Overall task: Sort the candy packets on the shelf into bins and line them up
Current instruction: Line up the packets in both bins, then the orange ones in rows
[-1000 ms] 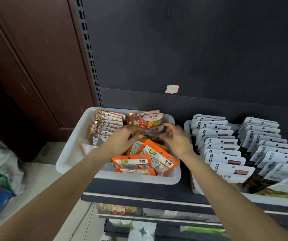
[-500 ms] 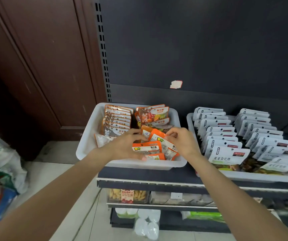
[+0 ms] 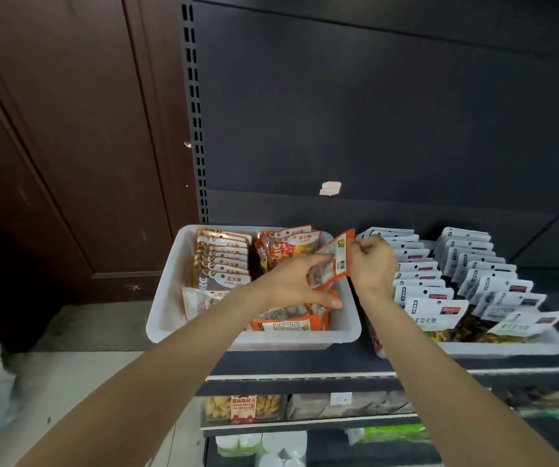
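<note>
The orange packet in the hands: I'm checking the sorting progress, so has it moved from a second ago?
Yes. The orange packet has been lifted off the loose pile and stood upright, nearer the back row of the left bin, held by both hands.

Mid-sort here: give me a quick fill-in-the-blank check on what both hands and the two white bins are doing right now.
1. Both hands, the left hand and the right hand, hold one ____ candy packet.
2. That packet is raised above the ____ white plastic bin of the two.
3. The other white plastic bin holds packets with ____ tops in two rows.
4. A torn white sticker is stuck on the dark ____ panel.

Missing words: orange; left; white; back
</note>
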